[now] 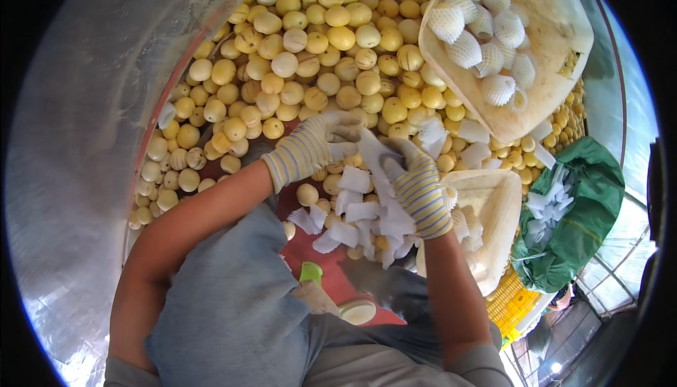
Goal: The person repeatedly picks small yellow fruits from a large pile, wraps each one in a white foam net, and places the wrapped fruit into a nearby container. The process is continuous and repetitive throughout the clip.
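ok quick notes on sleeve handling, fwiw. R hand point(421, 193) has its gloved fingers closed on a white foam sleeve point(381, 168), which sits btwn the two hands, right above a messy bunch of loose sleeves point(357, 212). L hand point(305, 153) is just beside it w/ fingers partly curled, but they're blurry, so can't tell if it's actually gripping the foam or just touching it. Don't see any fruit in it tbh.

Step in hand looks like getting one sleeve free & opened up. IMO: pinch near the rim, not the middle, so the mouth can spread evenly. Pull gently bc thin foam net prob tears if you yank. Also make sure it's only one, these things likely cling together. Striped knit gloves prob help w/ grip but make it harder to feel a double layer. Keeping the loose bunch close to the lap, like here, saves reaching, & the yellow fruit point(285, 64) is heaped just past the hands. Wrapped ones point(508, 29) are in the big cream tub point(564, 31) upper right, easy reach for R hand.

Re brands/labels: nothing I can read. Tubs, green bag point(599, 175) & yellow crate point(518, 299) show no legible writing afaict.
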Available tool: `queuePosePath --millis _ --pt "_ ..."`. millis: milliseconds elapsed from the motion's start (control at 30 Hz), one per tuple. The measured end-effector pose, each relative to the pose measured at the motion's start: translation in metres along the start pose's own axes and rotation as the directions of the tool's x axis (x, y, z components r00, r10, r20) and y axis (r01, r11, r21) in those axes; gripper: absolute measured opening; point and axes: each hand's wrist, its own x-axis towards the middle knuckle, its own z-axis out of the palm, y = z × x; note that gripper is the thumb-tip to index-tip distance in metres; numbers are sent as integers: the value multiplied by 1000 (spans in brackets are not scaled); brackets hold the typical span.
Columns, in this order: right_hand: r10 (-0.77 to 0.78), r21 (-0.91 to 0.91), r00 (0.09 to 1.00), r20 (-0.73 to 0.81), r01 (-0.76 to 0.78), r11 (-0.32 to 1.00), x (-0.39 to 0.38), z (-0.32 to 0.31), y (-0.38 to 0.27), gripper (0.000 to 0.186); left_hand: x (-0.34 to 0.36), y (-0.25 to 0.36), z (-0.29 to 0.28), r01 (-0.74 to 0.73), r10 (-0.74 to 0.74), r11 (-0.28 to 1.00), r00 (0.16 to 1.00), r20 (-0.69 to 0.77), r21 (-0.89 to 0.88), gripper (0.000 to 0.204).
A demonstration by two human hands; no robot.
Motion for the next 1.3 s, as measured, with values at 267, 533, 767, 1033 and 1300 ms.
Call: queuePosePath --millis 267,533,767,1033,1300 --pt "-41 227 999 4 39 973 -1 49 -31 29 -14 -10 -13 -33 39 998 993 -110 58 62" --pt "33 284 998 46 -45 958 2 57 -23 30 -8 -16 -19 -87 106 982 988 -112 167 60" --pt "51 352 996 69 -72 933 8 71 -10 31 -15 -16 -22 -145 221 922 958 -181 360 53" --pt "47 331 997 59 -64 942 18 70 -10 31 -17 4 -24 -58 163 818 978 -134 572 54" --pt "-71 151 997 -5 71 986 27 82 -17 34 -34 0 -44 16 -22 978 999 -24 -208 68"
